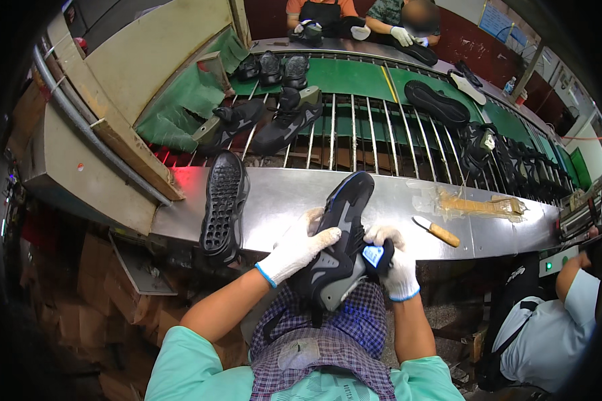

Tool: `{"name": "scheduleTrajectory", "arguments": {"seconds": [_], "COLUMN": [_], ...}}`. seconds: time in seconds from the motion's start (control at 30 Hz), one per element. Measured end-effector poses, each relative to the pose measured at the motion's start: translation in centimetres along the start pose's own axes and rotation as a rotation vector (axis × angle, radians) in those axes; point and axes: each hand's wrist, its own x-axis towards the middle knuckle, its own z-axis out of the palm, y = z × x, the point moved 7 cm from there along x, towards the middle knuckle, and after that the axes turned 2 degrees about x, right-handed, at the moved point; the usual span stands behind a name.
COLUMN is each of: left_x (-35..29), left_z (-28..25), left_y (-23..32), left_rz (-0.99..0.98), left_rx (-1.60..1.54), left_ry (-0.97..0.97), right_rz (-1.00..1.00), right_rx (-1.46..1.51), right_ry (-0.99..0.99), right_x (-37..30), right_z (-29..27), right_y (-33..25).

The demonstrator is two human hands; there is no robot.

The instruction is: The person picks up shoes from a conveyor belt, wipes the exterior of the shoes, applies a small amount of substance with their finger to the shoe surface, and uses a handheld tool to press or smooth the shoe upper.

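A black and grey sneaker [346,220] is held between my two hands above my lap, its toe pointing away from me over the bench edge. My left hand [299,248], in a white knit glove, is closed round the left side of it. My gloved right hand [396,264] grips it near the ankle opening, at a black flap with a blue and white label [372,254]. Left of the sneaker, a black shoe sole [224,200] lies on the metal bench, its heel hollows facing up and its near end past the edge.
A wooden-handled knife [441,233] lies on the metal bench [287,200] at right, near brown tape [481,204]. Beyond runs a roller conveyor [354,130] bearing several shoes [287,120] and a black sole [437,103]. Co-workers [405,27] sit opposite; another person [548,327] is at right.
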Motion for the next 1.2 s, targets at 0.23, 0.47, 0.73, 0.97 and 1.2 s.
{"name": "scheduleTrajectory", "arguments": {"seconds": [0.23,0.47,0.73,0.97,1.2], "left_x": [-4.6,-7.0,-0.6,7.6,10.4], "left_z": [2.2,3.2,-5.0,-28.9,-28.1], "left_y": [-2.9,-5.3,3.1,2.1,1.5], "left_rz": [-0.155,-0.054,0.300,0.032,-0.068], "left_rx": [-0.494,-0.758,0.045,1.185,0.408], "left_ry": [-0.020,-0.215,0.083,0.726,0.307], "right_rz": [-0.082,0.259,0.220,0.587,0.562], "right_rx": [-0.735,-0.551,-0.511,-0.969,0.103], "right_ry": [-0.485,0.115,0.514,0.384,0.515], "right_x": [-4.4,-8.3,-14.8,-14.6,-10.8], "right_z": [8.6,0.2,-0.6,0.3,-2.0], "right_y": [-5.3,0.0,6.1,5.4,9.6]}}
